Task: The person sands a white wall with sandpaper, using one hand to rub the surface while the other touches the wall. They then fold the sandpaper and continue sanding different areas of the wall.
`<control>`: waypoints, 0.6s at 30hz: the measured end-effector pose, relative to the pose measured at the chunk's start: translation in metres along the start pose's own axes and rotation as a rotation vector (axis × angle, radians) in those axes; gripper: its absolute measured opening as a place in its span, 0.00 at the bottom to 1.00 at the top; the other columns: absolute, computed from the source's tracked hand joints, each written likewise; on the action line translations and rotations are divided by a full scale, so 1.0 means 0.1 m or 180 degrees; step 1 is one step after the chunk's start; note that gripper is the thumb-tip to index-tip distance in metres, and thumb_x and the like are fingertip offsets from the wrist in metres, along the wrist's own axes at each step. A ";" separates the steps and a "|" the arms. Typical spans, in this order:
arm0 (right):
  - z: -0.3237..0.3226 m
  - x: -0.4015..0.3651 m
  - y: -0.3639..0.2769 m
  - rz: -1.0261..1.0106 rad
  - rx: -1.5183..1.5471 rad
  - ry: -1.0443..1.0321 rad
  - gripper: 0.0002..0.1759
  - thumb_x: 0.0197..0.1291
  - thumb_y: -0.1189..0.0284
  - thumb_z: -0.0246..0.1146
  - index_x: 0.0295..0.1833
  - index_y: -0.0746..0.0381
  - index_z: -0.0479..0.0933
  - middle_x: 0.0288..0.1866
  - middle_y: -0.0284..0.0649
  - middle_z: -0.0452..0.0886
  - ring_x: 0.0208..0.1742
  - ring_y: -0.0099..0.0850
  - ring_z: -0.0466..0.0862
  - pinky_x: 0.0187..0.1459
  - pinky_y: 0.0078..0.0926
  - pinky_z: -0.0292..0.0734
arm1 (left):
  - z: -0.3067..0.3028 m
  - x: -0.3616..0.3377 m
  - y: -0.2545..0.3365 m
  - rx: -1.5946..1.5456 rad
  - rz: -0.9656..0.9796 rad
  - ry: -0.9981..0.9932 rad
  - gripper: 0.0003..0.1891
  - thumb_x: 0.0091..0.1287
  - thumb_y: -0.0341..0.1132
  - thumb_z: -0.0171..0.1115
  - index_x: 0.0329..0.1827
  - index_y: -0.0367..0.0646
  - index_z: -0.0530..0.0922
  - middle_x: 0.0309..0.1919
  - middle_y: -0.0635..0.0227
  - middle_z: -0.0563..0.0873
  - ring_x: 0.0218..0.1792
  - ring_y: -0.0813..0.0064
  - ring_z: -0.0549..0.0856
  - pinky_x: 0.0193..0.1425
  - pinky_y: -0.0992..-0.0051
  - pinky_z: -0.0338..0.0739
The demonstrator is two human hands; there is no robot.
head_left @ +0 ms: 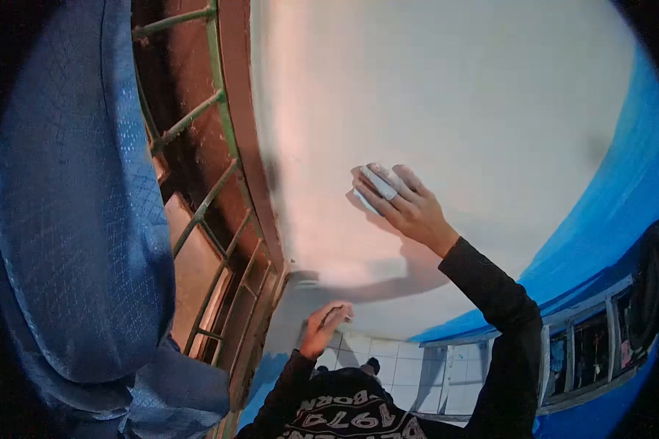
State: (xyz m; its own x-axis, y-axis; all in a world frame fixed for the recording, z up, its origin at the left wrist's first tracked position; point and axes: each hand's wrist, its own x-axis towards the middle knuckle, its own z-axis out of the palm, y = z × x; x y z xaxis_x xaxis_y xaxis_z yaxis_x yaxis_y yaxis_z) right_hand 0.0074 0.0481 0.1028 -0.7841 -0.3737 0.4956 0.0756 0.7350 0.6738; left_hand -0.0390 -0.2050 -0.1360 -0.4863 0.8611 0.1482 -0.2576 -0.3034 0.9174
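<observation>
My right hand is pressed against the white wall, its fingers laid over a pale, folded sheet. Parts of the sheet show between the fingers and below them; its exact kind I cannot make out. Lower and to the left, my left hand hangs in front of my body near the wall's lower part. Its fingers are loosely bent, and nothing shows in them.
A window with green metal bars and a brown frame borders the wall on the left. A blue patterned curtain hangs beside it. Blue paint covers the right side, above a grey-framed shelf. White tiles lie below.
</observation>
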 end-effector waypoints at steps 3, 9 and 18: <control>0.01 0.06 0.01 0.0013 0.0160 0.0180 0.33 0.70 0.56 0.63 0.77 0.55 0.69 0.81 0.33 0.68 0.82 0.32 0.64 0.79 0.40 0.66 | 0.10 0.04 -0.10 0.0030 -0.0204 -0.0094 0.12 0.80 0.33 0.58 0.58 0.34 0.79 0.45 0.66 0.85 0.48 0.75 0.85 0.57 0.71 0.81; 0.02 0.09 0.02 -0.0124 0.0098 0.0256 0.30 0.70 0.61 0.62 0.74 0.61 0.71 0.78 0.39 0.71 0.80 0.35 0.68 0.79 0.38 0.67 | 0.21 0.04 -0.16 0.0227 -0.0048 -0.0501 0.12 0.80 0.33 0.58 0.59 0.35 0.79 0.47 0.64 0.86 0.52 0.74 0.85 0.59 0.70 0.82; -0.11 0.28 0.22 -0.0066 0.0062 0.0450 0.28 0.71 0.61 0.59 0.72 0.61 0.72 0.80 0.45 0.67 0.81 0.40 0.65 0.81 0.38 0.61 | 0.24 -0.10 0.00 0.0362 -0.0187 -0.0338 0.12 0.80 0.32 0.59 0.58 0.33 0.80 0.49 0.64 0.87 0.53 0.74 0.85 0.60 0.71 0.81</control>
State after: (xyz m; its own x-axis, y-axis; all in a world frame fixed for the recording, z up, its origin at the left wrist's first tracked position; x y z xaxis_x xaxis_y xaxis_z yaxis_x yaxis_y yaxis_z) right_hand -0.0061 0.0474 0.1380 -0.6906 -0.4638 0.5549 0.0472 0.7367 0.6745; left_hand -0.0146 -0.2036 -0.1286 -0.3807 0.9161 0.1258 -0.1838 -0.2083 0.9606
